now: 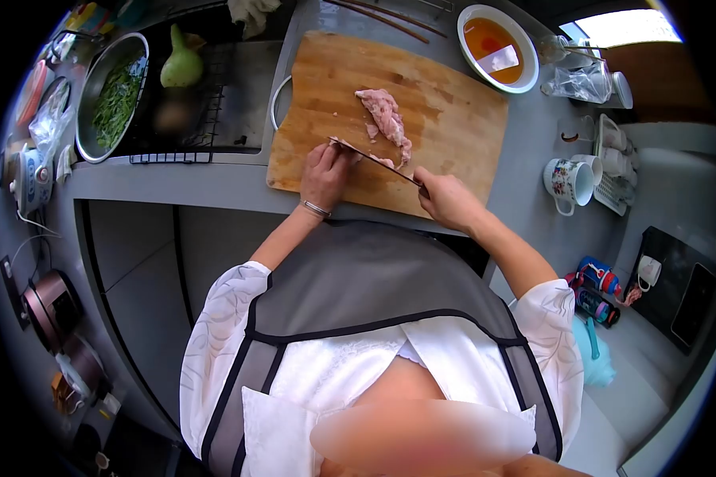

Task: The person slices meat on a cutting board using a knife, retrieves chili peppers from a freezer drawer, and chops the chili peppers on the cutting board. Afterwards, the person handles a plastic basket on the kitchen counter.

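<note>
My right hand (449,200) is closed round the handle of a knife (380,161), whose blade reaches left across the front of a wooden cutting board (453,103). Close to the blade's far end, my left hand (324,175) rests on the board with fingers bent and pressed down. Small bits of raw meat show by its fingertips and along the blade; what lies under the fingers is hidden. Behind the knife is a longer pile of pink raw meat (386,118), touched by neither hand.
A bowl of orange liquid (499,49) stands behind the board, near chopsticks (390,17). To the left are the sink (243,103), a green gourd (181,65) and a metal bowl of chopped greens (118,99). On the right stands a floral mug (566,184).
</note>
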Motion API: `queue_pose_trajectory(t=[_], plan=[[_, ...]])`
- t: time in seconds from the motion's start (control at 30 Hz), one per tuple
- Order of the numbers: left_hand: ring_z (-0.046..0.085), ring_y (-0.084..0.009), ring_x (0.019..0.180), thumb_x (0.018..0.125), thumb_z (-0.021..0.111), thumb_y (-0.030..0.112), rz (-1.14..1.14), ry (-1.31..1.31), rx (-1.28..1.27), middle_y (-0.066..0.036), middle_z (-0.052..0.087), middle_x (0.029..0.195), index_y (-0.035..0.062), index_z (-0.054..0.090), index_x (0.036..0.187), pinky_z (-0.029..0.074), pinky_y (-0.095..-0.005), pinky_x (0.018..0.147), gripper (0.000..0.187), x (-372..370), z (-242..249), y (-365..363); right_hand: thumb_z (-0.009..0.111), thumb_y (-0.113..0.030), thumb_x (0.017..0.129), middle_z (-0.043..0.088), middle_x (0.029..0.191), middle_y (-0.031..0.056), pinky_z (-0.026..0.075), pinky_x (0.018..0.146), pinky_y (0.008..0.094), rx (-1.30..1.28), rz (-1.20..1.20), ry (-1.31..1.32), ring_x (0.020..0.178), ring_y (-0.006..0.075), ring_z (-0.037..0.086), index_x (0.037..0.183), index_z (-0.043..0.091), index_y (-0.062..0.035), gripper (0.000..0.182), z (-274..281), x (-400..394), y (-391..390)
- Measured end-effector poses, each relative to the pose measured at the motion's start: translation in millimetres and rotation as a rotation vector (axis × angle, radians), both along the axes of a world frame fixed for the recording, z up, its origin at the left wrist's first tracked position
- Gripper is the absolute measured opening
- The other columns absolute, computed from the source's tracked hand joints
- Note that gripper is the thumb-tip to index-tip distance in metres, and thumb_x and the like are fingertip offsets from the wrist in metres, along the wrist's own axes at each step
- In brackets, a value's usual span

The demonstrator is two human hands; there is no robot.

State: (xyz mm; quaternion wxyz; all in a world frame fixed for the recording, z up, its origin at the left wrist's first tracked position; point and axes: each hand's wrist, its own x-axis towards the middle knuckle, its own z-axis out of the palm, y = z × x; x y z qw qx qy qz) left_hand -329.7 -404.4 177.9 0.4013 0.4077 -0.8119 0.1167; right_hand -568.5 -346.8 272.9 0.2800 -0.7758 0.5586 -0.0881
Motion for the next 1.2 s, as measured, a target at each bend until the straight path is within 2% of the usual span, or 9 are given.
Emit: queue_pose_trajectory(t=[0.07, 0.13, 0.23, 0.37, 0.57, 0.73, 0.87, 1.07, 1.2], plan=[[0.054, -0.0280, 0.097, 0.077, 0.061, 0.007, -0.023, 0.004, 0.005, -0.010, 0.059, 0.105, 0.0075, 0.064, 0.103, 0.045, -0.0372, 0.083, 0.026, 2.0, 0.1, -1.4, 0.055, -0.007, 0.080, 0.062, 0.084, 0.0220, 0.045, 0.070, 0.0504, 0.019, -0.003, 0.008, 0.082, 0.0420, 0.059, 0.103, 0.047, -0.0051, 0.024, -10.0, 9.1, -8.2], [0.055, -0.0288, 0.095, 0.077, 0.061, 0.007, 0.008, -0.037, 0.132, -0.010, 0.060, 0.105, 0.0073, 0.063, 0.104, 0.046, -0.0381, 0.080, 0.027, 4.4, 1.0, -2.0, 0.055, -0.008, 0.081, 0.062, 0.083, 0.0221, 0.046, 0.071, 0.0503, -0.164, 0.025, -0.009, 0.082, 0.0416, 0.059, 0.106, 0.047, -0.0050, 0.027, -30.2, 39.4, -38.3], [0.055, -0.0291, 0.091, 0.076, 0.062, 0.006, -0.015, 0.022, 0.025, -0.009, 0.060, 0.102, 0.0066, 0.062, 0.102, 0.046, -0.0386, 0.077, 0.026, 5.7, -3.5, -7.3, 0.055, -0.009, 0.081, 0.062, 0.083, 0.0223, 0.046, 0.071, 0.0501, -0.177, 0.069, 0.015, 0.083, 0.0411, 0.060, 0.107, 0.047, -0.0044, 0.028, -36.8, 71.3, -60.5], [0.055, -0.0313, 0.087, 0.076, 0.066, 0.005, -0.021, 0.103, 0.054, -0.011, 0.060, 0.098, 0.0047, 0.062, 0.091, 0.045, -0.0393, 0.076, 0.015, 5.5, -5.0, -12.5, 0.055, -0.009, 0.082, 0.062, 0.083, 0.0225, 0.045, 0.071, 0.0508, -0.242, 0.100, -0.073, 0.084, 0.0412, 0.059, 0.104, 0.047, -0.0042, 0.025, -9.8, 41.9, -54.5], [0.055, -0.0314, 0.086, 0.077, 0.066, 0.006, -0.070, 0.112, 0.017, -0.011, 0.060, 0.093, 0.0040, 0.062, 0.093, 0.045, -0.0387, 0.075, 0.017, 3.9, 6.9, -6.3, 0.054, -0.008, 0.081, 0.062, 0.084, 0.0231, 0.045, 0.071, 0.0524, 0.028, 0.030, 0.048, 0.084, 0.0414, 0.059, 0.100, 0.046, -0.0038, 0.020, 0.8, 20.4, -19.0], [0.056, -0.0299, 0.088, 0.077, 0.065, 0.005, -0.046, 0.068, 0.078, -0.011, 0.061, 0.094, 0.0042, 0.063, 0.094, 0.046, -0.0385, 0.076, 0.017, 10.6, -2.8, -2.4, 0.054, -0.007, 0.081, 0.062, 0.088, 0.0231, 0.046, 0.073, 0.0515, -0.148, 0.070, -0.018, 0.085, 0.0423, 0.059, 0.104, 0.046, -0.0034, 0.025, -39.1, 75.8, -60.3], [0.057, -0.0293, 0.092, 0.077, 0.064, 0.005, -0.035, 0.045, 0.010, -0.010, 0.062, 0.098, 0.0047, 0.063, 0.096, 0.047, -0.0381, 0.079, 0.019, 11.9, -1.6, -2.1, 0.056, -0.007, 0.080, 0.062, 0.088, 0.0229, 0.047, 0.074, 0.0500, -0.279, 0.086, -0.065, 0.085, 0.0422, 0.059, 0.104, 0.047, -0.0031, 0.026, -30.6, 48.9, -63.9], [0.057, -0.0293, 0.095, 0.077, 0.063, 0.003, -0.025, 0.034, 0.000, -0.010, 0.062, 0.102, 0.0048, 0.064, 0.099, 0.046, -0.0380, 0.084, 0.022, 9.4, -4.4, -0.8, 0.054, -0.008, 0.081, 0.062, 0.090, 0.0226, 0.046, 0.074, 0.0499, 0.045, 0.069, 0.074, 0.087, 0.0415, 0.059, 0.106, 0.047, -0.0046, 0.026, 10.2, 14.3, -12.4], [0.057, -0.0293, 0.094, 0.076, 0.063, 0.003, -0.031, 0.028, -0.003, -0.010, 0.061, 0.101, 0.0043, 0.064, 0.097, 0.046, -0.0382, 0.083, 0.021, 8.8, 1.3, -6.2, 0.053, -0.007, 0.081, 0.063, 0.087, 0.0227, 0.046, 0.072, 0.0505, -0.035, 0.042, 0.053, 0.085, 0.0417, 0.059, 0.102, 0.047, -0.0041, 0.022, -14.5, 38.5, -35.1]])
